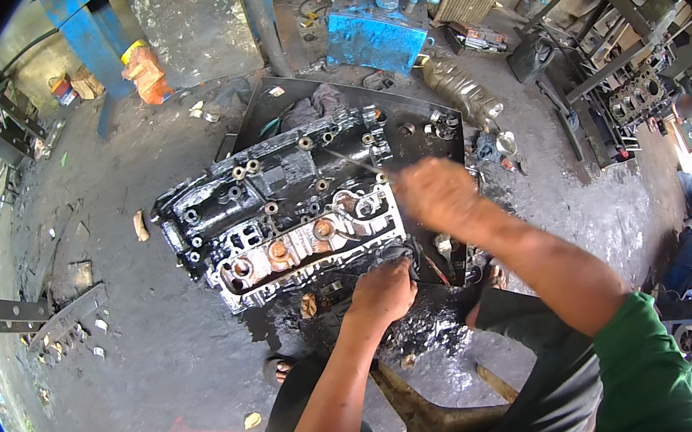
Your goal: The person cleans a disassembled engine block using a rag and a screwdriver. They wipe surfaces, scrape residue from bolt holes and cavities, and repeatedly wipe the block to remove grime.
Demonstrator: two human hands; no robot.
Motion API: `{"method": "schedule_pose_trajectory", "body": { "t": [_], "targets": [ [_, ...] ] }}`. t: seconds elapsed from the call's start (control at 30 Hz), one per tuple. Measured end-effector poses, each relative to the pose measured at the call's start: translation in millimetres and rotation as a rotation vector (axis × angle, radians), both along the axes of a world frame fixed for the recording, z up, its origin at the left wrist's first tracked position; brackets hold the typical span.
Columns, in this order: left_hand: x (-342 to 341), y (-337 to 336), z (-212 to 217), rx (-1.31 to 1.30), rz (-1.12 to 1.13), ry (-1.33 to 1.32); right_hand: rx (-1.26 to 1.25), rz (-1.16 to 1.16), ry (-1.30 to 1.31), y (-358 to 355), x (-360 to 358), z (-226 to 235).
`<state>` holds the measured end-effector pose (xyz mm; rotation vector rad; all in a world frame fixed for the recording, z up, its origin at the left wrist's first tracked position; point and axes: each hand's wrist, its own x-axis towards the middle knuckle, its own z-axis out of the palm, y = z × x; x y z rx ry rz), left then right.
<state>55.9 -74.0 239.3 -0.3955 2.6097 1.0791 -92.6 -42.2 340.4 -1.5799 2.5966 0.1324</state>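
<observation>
Head camera view, looking down at a greasy workshop floor [162, 357] where a person is sitting over a large engine part. Lying at the middle of the scene is a black, oil-coated cylinder head [283, 211], resting partly on a dark metal tray [412, 123] on the floor. Its near edge is showing bare, cleaner metal with round openings, while its top is studded with short upright tubes and bolt holes.

Reaching in from the lower edge, the left hand [383, 292] is pressing against the near right corner of the cylinder head, fingers curled tightly into a fist; what they are gripping is hidden under the hand. Coming in from the lower right, in a green sleeve [649, 359], the right hand [438, 194] is hovering over the right end of the cylinder head and is blurred. Its fingers are closing around the end of a thin metal rod [352, 162] that is slanting up and to the left across the top of the part.

Standing at the top of the scene is a blue machine [374, 35], well apart from the tray. Lying to the far right is another engine block [639, 95] among dark metal frames. Sitting beside a blue stand at upper left is an orange cloth bundle [145, 76].
</observation>
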Motion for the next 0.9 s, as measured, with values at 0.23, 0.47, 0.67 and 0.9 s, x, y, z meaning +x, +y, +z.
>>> {"method": "schedule_pose_trajectory", "body": {
  "t": [0.23,0.47,0.67,0.9],
  "targets": [
    [1,-7,2,0.003,0.016,-0.04,0.047,0.01,-0.146,-14,-10,3],
    [-5,3,0,-0.016,-0.023,-0.051,0.107,-0.086,-0.016,17,-32,-7],
    [-7,7,-8,-0.043,-0.055,-0.08,0.032,0.023,0.004,25,-47,-10],
    [-14,7,-6,-0.021,-0.023,-0.054,0.027,0.09,0.076,13,-71,28]
  ]
}}
